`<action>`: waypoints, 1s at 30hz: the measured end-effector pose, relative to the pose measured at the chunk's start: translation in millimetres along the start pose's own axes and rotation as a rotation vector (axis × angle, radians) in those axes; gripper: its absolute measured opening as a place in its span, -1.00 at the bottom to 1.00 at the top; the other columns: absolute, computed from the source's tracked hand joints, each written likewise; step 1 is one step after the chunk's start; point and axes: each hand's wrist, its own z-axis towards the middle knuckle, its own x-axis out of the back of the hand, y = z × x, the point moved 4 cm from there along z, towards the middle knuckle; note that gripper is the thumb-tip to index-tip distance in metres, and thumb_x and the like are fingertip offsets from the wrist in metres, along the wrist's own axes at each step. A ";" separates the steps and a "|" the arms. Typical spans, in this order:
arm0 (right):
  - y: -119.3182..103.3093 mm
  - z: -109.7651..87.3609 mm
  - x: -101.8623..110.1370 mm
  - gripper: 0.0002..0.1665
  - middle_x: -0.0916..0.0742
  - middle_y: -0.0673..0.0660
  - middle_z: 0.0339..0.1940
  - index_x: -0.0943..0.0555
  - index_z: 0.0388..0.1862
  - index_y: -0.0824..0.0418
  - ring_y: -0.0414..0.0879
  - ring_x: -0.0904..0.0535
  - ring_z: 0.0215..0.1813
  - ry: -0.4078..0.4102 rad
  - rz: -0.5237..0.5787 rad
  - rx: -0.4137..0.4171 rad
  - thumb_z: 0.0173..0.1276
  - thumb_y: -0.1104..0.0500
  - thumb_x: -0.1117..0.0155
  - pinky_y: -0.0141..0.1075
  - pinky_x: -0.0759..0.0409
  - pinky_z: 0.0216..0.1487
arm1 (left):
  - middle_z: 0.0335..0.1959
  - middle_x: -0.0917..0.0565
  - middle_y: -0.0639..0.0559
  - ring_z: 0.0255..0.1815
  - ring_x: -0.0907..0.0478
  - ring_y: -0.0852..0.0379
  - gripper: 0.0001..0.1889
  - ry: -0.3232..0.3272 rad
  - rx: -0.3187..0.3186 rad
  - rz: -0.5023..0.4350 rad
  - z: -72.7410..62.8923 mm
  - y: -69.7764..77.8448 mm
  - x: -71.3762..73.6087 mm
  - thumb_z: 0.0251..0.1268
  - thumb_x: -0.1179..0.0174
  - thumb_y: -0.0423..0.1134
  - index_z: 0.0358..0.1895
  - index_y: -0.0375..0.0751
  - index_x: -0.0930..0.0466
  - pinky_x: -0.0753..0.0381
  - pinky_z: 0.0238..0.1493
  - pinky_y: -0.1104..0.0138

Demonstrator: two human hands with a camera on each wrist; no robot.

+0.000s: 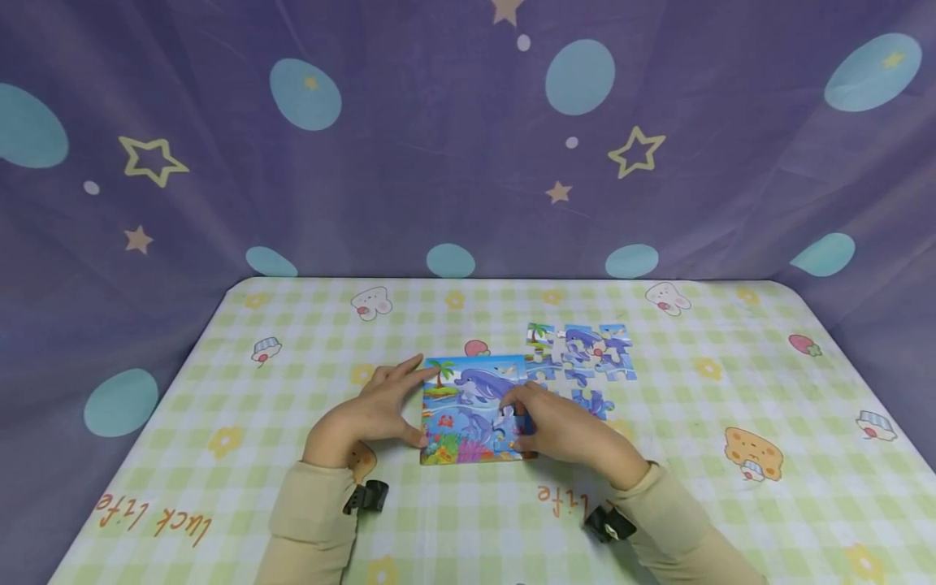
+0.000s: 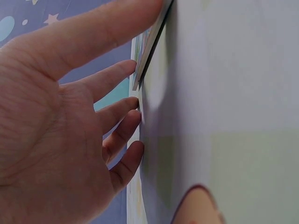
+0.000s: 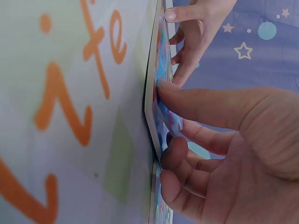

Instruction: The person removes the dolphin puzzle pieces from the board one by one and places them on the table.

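Note:
A jigsaw puzzle board (image 1: 468, 406) with a dolphin, a palm tree and coral lies on the table. Along its left edge spreads my left hand (image 1: 376, 406), with the thumb at the lower corner and a finger near the upper one. In the left wrist view those fingers (image 2: 110, 81) are nearly straight beside the board's edge. Over the board's right side, my right hand (image 1: 559, 426) pinches a jigsaw piece (image 1: 504, 419) between thumb and fingers. The right wrist view shows this piece tilted up from the board, partly hidden by the fingers.
Several joined and loose jigsaw pieces (image 1: 585, 349) lie right of the board, toward the back, some hidden behind my right hand. A checked cloth (image 1: 219, 487) covers the table. Behind the far edge hangs a purple curtain (image 1: 468, 146).

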 end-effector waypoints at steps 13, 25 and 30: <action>0.2 1.0 7.5 -0.65 -0.64 -0.05 -0.29 -0.57 0.06 0.14 -0.23 -0.55 -0.37 0.031 0.005 0.063 0.32 0.32 -0.36 -0.20 -0.53 -0.22 | 0.61 0.04 -0.07 0.48 0.01 -0.21 0.07 -0.004 0.001 0.005 0.0 0.2 -0.1 -0.13 -0.61 -0.15 0.54 -0.05 -0.20 -0.20 0.31 -0.26; 5.2 -2.2 24.0 -0.76 -0.68 -0.09 -0.37 -0.61 -0.03 0.12 -0.24 -0.56 -0.34 0.058 0.043 0.075 0.37 0.34 -0.29 -0.22 -0.52 -0.23 | 0.62 0.05 -0.06 0.48 0.02 -0.20 0.07 -0.009 0.002 0.002 0.7 0.5 0.0 -0.12 -0.60 -0.15 0.55 -0.04 -0.19 -0.19 0.32 -0.25; 9.8 -4.6 36.2 -0.79 -0.68 -0.04 -0.36 -0.60 -0.03 0.15 -0.20 -0.57 -0.39 0.065 0.057 0.055 0.40 0.34 -0.26 -0.24 -0.54 -0.30 | 0.62 0.04 -0.06 0.49 0.03 -0.20 0.07 -0.007 0.010 -0.004 0.4 0.8 0.6 -0.12 -0.60 -0.16 0.55 -0.04 -0.20 -0.18 0.33 -0.26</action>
